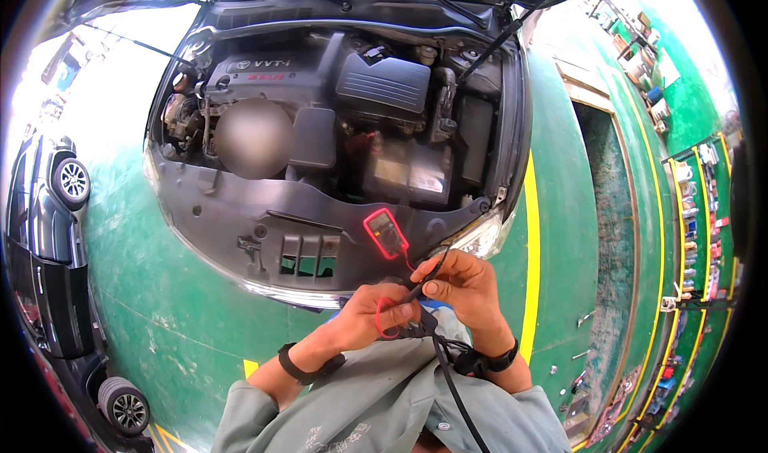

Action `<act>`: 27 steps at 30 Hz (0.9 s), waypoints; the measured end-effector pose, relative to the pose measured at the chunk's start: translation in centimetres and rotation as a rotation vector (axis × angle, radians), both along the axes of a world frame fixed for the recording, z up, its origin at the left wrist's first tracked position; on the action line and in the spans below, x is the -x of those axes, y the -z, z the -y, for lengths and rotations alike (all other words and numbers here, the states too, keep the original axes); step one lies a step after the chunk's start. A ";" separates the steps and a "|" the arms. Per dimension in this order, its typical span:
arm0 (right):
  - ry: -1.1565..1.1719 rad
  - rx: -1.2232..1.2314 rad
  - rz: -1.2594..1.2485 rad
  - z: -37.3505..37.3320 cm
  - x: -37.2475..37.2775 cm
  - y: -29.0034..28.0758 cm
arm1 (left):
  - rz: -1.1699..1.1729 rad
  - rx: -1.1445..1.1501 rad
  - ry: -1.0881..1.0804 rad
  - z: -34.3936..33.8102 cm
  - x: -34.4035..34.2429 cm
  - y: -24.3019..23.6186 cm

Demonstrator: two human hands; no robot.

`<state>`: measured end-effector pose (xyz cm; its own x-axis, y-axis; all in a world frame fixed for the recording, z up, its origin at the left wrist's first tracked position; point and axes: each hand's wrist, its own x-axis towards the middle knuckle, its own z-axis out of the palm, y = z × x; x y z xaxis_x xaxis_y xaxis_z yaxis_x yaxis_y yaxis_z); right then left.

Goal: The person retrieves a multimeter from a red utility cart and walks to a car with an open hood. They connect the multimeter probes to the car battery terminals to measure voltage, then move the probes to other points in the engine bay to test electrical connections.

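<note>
Both hands meet low in the middle, in front of the car's bumper. My left hand is closed around a dark test lead, and a loop of red lead hangs about its fingers. My right hand pinches the thin black test lead between thumb and fingers. Just beyond the hands, a multimeter in a red case lies tilted on the black front cover of the engine bay. A red wire runs from its lower end toward my right hand. The tips of the leads are hidden by my fingers.
Ahead is the open engine bay with a dark engine cover, an air filter box and a battery. A dark car stands at the left. To the right are a floor pit and shelves. A black cable crosses my front.
</note>
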<state>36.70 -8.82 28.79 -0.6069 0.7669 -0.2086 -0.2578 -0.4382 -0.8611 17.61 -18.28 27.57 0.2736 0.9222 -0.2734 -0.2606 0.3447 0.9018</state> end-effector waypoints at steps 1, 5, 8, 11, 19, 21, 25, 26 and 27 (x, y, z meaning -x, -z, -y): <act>0.012 0.001 -0.015 -0.1 0.2 -0.1 | -0.016 0.006 -0.013 -0.1 0.0 -0.2; 0.033 -0.104 0.126 -0.5 0.4 -0.6 | -0.099 -0.013 -0.015 -0.4 0.0 -0.5; 0.072 -0.172 0.130 -0.5 0.5 -0.2 | -0.143 -0.003 0.000 -0.9 0.1 -0.9; 0.111 -0.211 0.172 -0.4 0.7 0.1 | -0.136 0.005 -0.002 -1.1 0.1 -0.9; 0.075 -0.156 0.147 -1.2 0.8 -0.1 | 0.054 0.096 -0.009 -1.3 0.3 -0.2; 0.051 -0.109 0.104 -1.6 0.7 -0.1 | 0.150 0.110 0.038 -1.5 0.9 -1.0; 0.170 -0.153 0.178 -1.7 0.2 0.0 | 0.304 0.092 0.067 -1.9 2.1 -1.8; 0.228 -0.173 0.223 -1.6 0.1 0.2 | 0.338 0.094 0.068 -1.9 2.2 -1.4; 0.288 -0.239 0.235 -1.7 0.1 0.4 | 0.351 0.108 0.052 -1.9 2.3 -1.4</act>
